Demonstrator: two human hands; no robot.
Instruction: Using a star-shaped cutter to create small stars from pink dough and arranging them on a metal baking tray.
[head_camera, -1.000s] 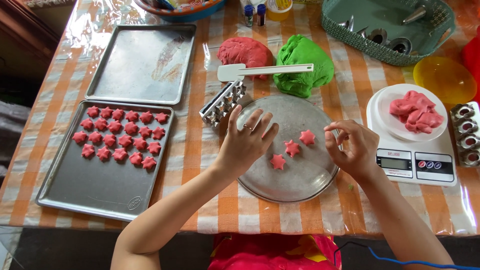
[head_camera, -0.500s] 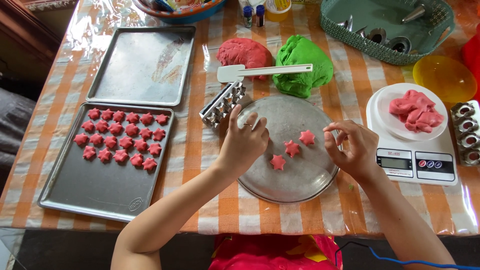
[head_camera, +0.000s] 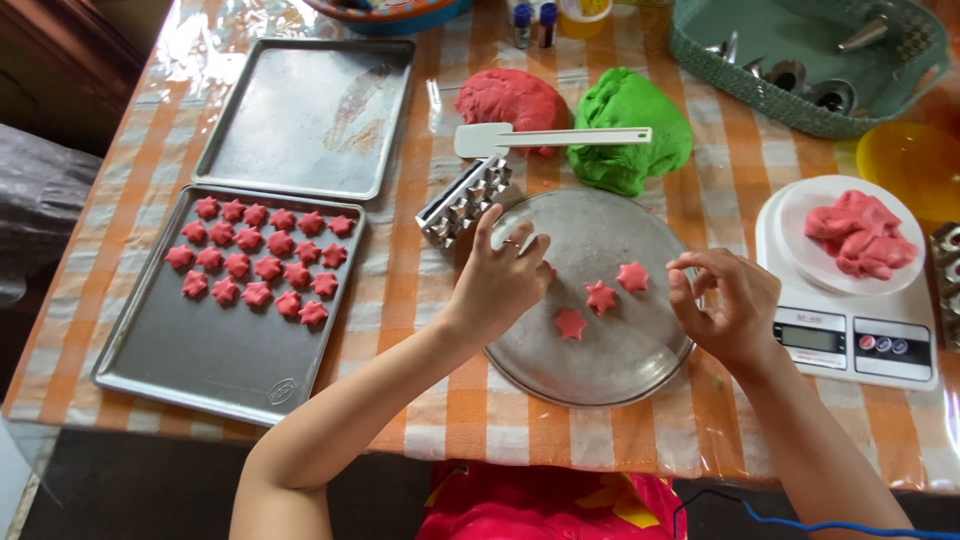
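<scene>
Stars (head_camera: 600, 297) lie on the plate (head_camera: 560, 365) at centre; left hand (head_camera: 505, 280) curls beside them, right hand (head_camera: 725, 305) pinches empty fingertips together.

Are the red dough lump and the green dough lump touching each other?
Apart. The head view shows a strip of checked tablecloth between the red dough lump and the green dough lump.

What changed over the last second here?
Little. The left hand curled its spread fingers in over the round tray; nothing visibly taken or released. The right hand kept its pinch at the tray's edge. Three star pieces, the baking tray and the scale stayed put.
</scene>
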